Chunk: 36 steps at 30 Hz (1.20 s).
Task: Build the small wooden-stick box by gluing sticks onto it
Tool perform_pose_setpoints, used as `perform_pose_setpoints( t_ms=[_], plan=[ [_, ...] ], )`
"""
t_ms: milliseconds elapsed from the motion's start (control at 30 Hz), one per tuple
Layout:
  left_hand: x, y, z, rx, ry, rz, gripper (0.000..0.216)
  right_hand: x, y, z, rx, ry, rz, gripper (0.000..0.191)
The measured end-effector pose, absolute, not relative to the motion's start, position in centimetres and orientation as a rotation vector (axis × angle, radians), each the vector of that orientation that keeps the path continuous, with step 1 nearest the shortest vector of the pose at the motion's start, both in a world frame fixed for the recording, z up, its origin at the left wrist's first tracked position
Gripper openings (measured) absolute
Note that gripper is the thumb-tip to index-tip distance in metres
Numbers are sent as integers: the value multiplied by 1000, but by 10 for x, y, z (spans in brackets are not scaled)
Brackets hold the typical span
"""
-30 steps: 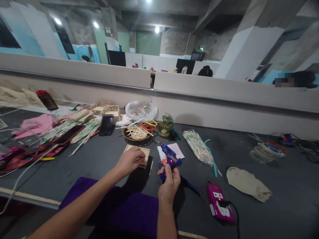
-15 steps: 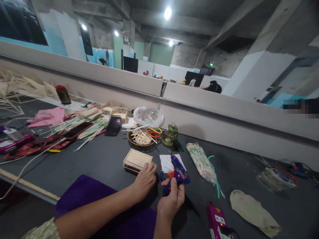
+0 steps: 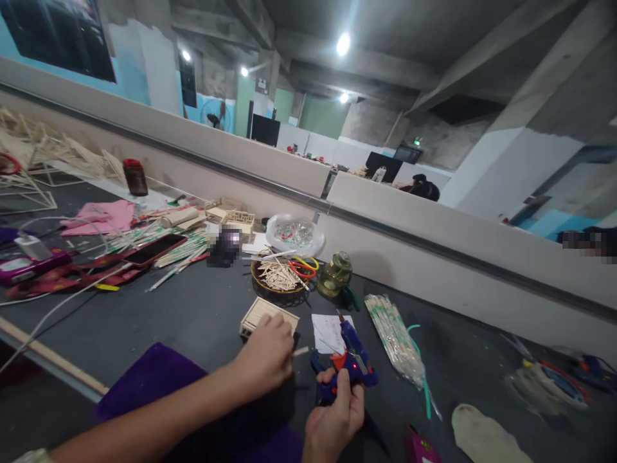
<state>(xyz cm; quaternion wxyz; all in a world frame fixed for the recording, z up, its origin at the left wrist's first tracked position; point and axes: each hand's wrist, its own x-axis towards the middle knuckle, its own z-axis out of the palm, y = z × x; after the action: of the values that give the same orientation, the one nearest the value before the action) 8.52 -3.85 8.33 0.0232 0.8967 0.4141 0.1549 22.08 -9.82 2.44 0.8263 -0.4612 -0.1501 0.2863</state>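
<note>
My left hand (image 3: 270, 344) reaches over the near right corner of a small box-shaped model of pale wooden sticks (image 3: 258, 314). Its fingers are curled onto the top and front edge, and they hide that corner. Just right of the knuckles shows a short pale stick piece (image 3: 301, 351); whether the hand touches it I cannot tell. In my right hand (image 3: 337, 408) is a blue glue gun (image 3: 357, 357) with an orange trigger, its nozzle angled up and away and a red light lit. Beneath the nozzle lies a white paper sheet (image 3: 325, 331).
Behind the model stand a basket of short sticks (image 3: 277, 273) and a glass jar (image 3: 337, 273). Bagged sticks (image 3: 395, 334) lie to the right, near a magenta power strip (image 3: 421, 445) and a pale cloth (image 3: 486, 434). Purple fabric (image 3: 154, 379) covers the near left.
My left hand has moved left and further over the model, from its right edge onto its near right corner. My right hand keeps hold of the glue gun. The view has shifted slightly.
</note>
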Motion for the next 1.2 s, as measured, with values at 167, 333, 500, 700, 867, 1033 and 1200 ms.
perform_pose_setpoints(
  t_ms=[167, 333, 500, 700, 867, 1033, 1200],
  plan=[
    [38, 48, 109, 2537, 1667, 491, 13, 219, -97, 24, -1004, -371, 585, 18],
    [29, 124, 90, 2491, 1770, 387, 16, 216, -95, 25, -1031, -397, 562, 21],
    [31, 160, 73, 2491, 1698, 322, 7, 214, -96, 26, -1022, -379, 596, 20],
    [39, 184, 58, 2618, 1537, 370, 11, 213, -95, 24, -1025, -370, 600, 21],
    [51, 194, 46, 2745, 1404, 364, 14, 210, -91, 18, -1053, -406, 583, 22],
    [52, 196, 43, 2810, 1281, 350, 17, 208, -90, 15, -1075, -445, 579, 20],
    [51, 194, 49, 2738, 1282, 369, 17, 208, -91, 15, -1065, -444, 590, 21]
  ],
)
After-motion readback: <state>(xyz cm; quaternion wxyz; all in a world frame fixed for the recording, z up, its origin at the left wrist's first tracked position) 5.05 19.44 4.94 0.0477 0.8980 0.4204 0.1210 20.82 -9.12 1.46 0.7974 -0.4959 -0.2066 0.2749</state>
